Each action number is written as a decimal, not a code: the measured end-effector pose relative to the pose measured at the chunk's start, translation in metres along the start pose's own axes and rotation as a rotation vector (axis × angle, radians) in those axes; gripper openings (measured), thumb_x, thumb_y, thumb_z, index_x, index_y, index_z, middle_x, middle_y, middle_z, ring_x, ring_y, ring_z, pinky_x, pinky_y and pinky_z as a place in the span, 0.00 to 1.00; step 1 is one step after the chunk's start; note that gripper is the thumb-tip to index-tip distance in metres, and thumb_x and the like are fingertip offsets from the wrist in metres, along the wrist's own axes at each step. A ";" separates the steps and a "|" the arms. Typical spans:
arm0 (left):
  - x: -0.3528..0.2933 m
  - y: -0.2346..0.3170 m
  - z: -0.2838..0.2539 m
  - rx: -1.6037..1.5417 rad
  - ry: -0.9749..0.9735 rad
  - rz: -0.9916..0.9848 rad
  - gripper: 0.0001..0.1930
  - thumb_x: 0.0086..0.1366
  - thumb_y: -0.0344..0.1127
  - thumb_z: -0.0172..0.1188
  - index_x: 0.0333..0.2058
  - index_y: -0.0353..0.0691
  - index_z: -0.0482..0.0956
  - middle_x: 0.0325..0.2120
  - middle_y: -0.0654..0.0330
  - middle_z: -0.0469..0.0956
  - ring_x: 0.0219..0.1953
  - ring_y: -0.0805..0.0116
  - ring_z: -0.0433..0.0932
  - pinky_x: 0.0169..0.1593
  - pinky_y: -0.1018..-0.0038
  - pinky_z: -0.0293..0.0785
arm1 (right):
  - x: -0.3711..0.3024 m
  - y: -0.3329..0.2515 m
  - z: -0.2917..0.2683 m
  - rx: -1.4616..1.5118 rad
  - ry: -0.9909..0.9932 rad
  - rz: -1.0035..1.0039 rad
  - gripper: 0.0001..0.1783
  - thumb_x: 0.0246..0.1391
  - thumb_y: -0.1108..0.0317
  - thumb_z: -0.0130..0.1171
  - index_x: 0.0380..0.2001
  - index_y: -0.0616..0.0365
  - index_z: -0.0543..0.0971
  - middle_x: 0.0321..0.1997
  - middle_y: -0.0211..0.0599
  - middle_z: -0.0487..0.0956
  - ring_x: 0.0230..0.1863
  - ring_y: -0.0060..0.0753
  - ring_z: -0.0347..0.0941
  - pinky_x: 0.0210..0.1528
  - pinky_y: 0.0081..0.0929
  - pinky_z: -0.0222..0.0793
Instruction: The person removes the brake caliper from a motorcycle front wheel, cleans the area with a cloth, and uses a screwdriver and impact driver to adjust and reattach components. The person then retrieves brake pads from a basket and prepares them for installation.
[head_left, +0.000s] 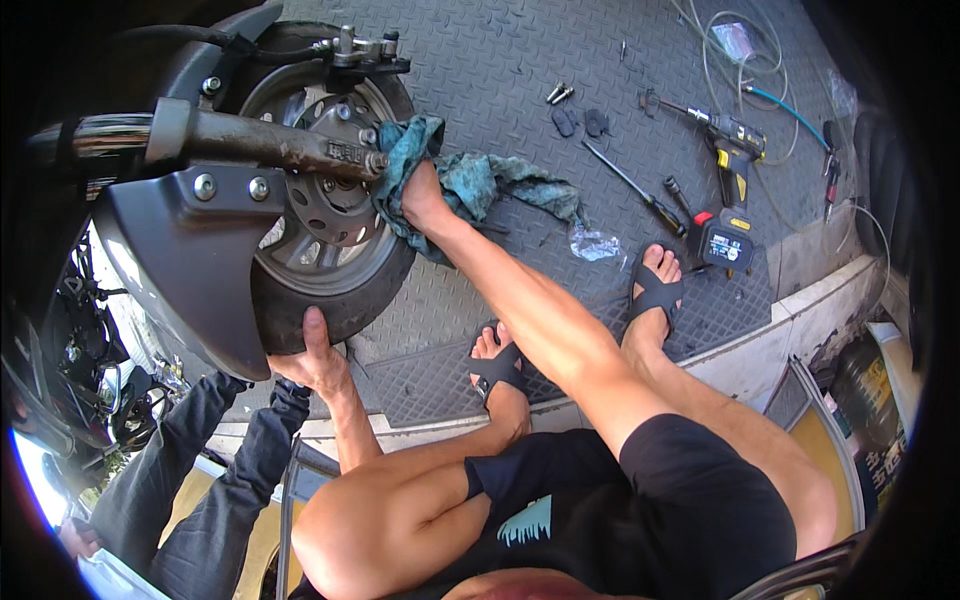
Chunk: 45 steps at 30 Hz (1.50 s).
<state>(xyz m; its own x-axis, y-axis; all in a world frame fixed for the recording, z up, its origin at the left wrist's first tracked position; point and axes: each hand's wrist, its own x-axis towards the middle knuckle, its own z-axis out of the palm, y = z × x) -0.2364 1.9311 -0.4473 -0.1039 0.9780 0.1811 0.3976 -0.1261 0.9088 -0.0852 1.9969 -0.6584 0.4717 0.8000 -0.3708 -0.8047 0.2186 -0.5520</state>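
Floor plate [470,90], dark and raised-patterned, is forming the working surface. Front wheel [300,270] is occupying the far left, with its brown-grey fender [190,260] covering the near left side of the tyre [370,290]. Fork leg [250,140] is running across the wheel from the left, its lower end pointing right. Teal cloth [480,185] is bunching at the wheel's right side, beside that end, while its tail is trailing right over the floor.

Left hand [318,360] is holding the tyre at its near edge: the thumb is lying on the sidewall, and the fingers are curling underneath, partly hidden. Right hand [424,198] is holding the bunched cloth against the wheel; its fingertips are hiding in the folds.

For good work, judging by this posture, the left hand should be steadying the tyre, fingers lying clear of the fender edge. The right hand should be pressing evenly through a folded, cleaner face of cloth, with the loose tail lying clear of the wheel.

Clear packet [595,244] is lying crumpled just beside the cloth's tail; its contents, if any, are not showing clearly. Pale packet [735,42] is lying at far right among tubing [783,82]; its contents are likewise not showing.
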 end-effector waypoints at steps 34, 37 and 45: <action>0.007 -0.015 -0.018 0.046 -0.044 0.114 0.45 0.61 0.32 0.67 0.73 0.28 0.54 0.70 0.40 0.62 0.64 0.49 0.70 0.72 0.56 0.64 | 0.072 -0.091 0.025 0.086 -0.689 0.239 0.22 0.71 0.67 0.53 0.64 0.65 0.76 0.65 0.40 0.80 0.62 0.33 0.77 0.68 0.33 0.73; 0.012 -0.013 -0.013 0.060 -0.039 0.146 0.45 0.62 0.33 0.66 0.73 0.28 0.54 0.69 0.39 0.63 0.64 0.48 0.71 0.71 0.55 0.65 | 0.070 -0.111 0.046 -0.155 -0.699 0.104 0.21 0.68 0.71 0.54 0.61 0.66 0.80 0.61 0.42 0.83 0.59 0.35 0.80 0.66 0.32 0.75; 0.009 -0.015 -0.009 -0.014 -0.041 0.116 0.47 0.59 0.36 0.67 0.73 0.27 0.53 0.67 0.36 0.65 0.63 0.45 0.72 0.69 0.53 0.69 | 0.067 -0.105 0.036 -0.196 -0.699 -0.032 0.25 0.64 0.73 0.54 0.64 0.67 0.76 0.64 0.44 0.81 0.63 0.37 0.77 0.67 0.34 0.74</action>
<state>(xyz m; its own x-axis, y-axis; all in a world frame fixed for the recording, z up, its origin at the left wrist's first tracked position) -0.2518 1.9398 -0.4555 -0.0204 0.9627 0.2699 0.3923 -0.2406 0.8878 0.0177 2.0473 -0.5987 0.1005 0.9793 0.1757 -0.6837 0.1962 -0.7028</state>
